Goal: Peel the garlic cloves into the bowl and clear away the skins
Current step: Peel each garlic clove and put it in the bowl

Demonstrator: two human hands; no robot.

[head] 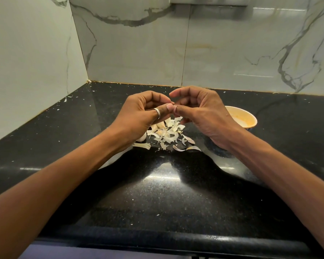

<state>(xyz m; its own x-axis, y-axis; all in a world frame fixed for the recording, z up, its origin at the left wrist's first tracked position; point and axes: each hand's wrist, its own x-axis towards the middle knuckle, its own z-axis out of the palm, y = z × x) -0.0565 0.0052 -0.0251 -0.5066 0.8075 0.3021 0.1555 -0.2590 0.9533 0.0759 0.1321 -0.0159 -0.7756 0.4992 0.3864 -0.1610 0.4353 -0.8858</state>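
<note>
left hand (144, 113) and right hand (200, 111) curled, tips pinching a hidden bit, likely a clove, over skins (168, 133) on bench (166, 193); bowl (250, 117) just right. risk: slick clove slips into skins.

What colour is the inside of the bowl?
Pale yellow-orange; the bowl shows best in the head view.

A glossy black speckled granite countertop (157, 193) is filling the near scene, with overhead light glaring off its middle. White marble-look tiles (138, 53) with grey veins are covering the left wall (26, 62) and the far wall (251, 43), which are meeting in the far-left corner.
</note>
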